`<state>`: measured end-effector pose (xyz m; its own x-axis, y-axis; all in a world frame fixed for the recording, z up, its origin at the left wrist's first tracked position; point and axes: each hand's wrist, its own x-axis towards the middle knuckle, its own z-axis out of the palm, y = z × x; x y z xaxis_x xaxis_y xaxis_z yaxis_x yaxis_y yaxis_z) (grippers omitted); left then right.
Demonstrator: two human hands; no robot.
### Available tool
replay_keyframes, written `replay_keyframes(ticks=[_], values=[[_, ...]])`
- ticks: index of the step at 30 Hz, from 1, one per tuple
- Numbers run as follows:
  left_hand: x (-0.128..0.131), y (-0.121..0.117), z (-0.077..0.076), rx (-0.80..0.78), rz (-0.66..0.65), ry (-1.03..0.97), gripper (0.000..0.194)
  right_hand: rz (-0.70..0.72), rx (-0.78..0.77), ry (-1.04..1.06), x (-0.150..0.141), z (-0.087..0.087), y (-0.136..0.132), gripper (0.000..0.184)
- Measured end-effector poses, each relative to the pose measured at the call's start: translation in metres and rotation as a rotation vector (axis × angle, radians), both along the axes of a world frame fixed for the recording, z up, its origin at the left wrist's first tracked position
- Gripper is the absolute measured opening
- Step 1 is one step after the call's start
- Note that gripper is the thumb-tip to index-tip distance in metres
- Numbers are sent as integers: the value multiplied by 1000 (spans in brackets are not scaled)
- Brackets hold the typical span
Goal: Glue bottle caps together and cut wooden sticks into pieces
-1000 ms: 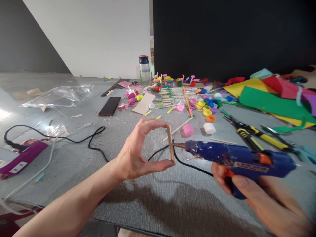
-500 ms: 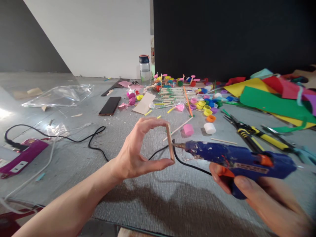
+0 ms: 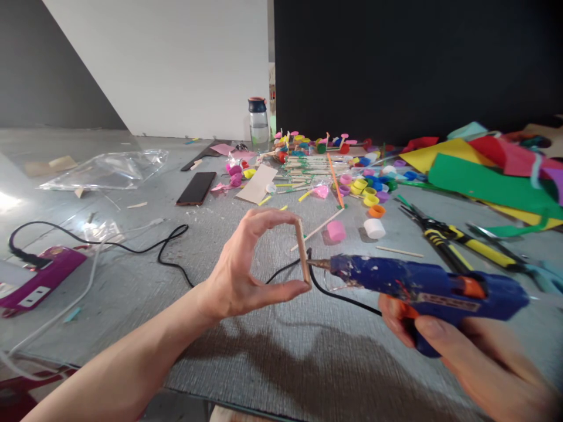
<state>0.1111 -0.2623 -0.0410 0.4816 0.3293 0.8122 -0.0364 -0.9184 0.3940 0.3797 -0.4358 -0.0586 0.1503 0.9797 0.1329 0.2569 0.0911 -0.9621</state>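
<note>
My left hand (image 3: 240, 275) pinches a short flat wooden stick (image 3: 301, 252) upright between thumb and fingertips, above the grey table (image 3: 264, 351). My right hand (image 3: 466, 351) grips a blue hot glue gun (image 3: 431, 287) with an orange trigger. The gun's metal nozzle (image 3: 317, 264) points left and touches the stick's right face near its middle. The gun's black cord (image 3: 176, 258) runs left across the table behind the stick.
Coloured bottle caps (image 3: 365, 187), wooden sticks (image 3: 308, 167) and paper sheets (image 3: 484, 176) crowd the back right. Yellow-handled pliers (image 3: 444, 240) lie to the right. A phone (image 3: 196, 188), a plastic bag (image 3: 105, 170), a bottle (image 3: 257, 122) and a magenta glue gun (image 3: 39, 278) lie left.
The glue gun's nozzle has slid slightly down the stick's face. My left hand has held the stick almost still.
</note>
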Motion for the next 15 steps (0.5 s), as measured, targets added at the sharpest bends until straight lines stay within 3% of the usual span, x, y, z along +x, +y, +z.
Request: replay_keyframes(ticks=[4, 15], values=[[0, 1, 0, 4, -4, -10, 92, 78, 69, -66, 3, -1, -2, 23], [0, 0, 1, 6, 27, 10, 91, -21, 26, -99, 2, -11, -8, 22]])
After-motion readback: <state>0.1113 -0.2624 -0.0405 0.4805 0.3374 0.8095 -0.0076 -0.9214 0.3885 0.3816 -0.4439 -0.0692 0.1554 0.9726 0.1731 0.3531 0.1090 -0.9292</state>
